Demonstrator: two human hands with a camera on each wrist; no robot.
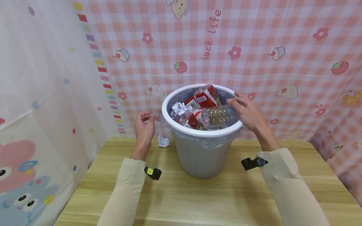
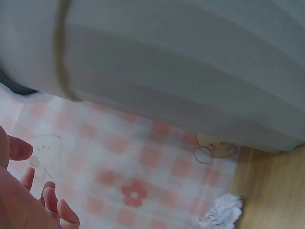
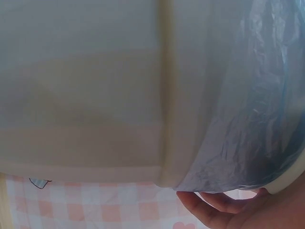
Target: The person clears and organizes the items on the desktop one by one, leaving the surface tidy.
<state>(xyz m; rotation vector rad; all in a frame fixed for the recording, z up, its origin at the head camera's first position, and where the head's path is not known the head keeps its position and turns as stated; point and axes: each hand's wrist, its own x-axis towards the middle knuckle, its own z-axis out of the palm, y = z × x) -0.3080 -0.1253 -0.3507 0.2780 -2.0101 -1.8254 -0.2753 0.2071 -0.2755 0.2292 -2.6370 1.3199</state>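
Observation:
A grey trash can (image 1: 202, 157) with a white rim (image 1: 203, 133) stands on the table, lined with a clear plastic bag (image 1: 213, 142). Inside lie a clear plastic bottle (image 1: 219, 116), red-labelled containers (image 1: 205, 96) and crumpled paper (image 1: 179, 109). At the rim's right side my right hand (image 1: 249, 113) grips the edge; its fingers (image 3: 205, 207) curl under the rim against the bag in the right wrist view. To the left of the can, my left hand (image 1: 145, 128) hangs in the air, loosely curled and holding nothing. Another crumpled paper ball (image 1: 163, 141) lies beside the can's left side.
The wooden table (image 1: 186, 201) reaches back to a pink checked cloth (image 1: 198, 62) hanging behind the can. A white patterned curtain (image 1: 51, 78) hangs along the left side. Black wrist cameras (image 1: 152, 172) sit on both sleeves.

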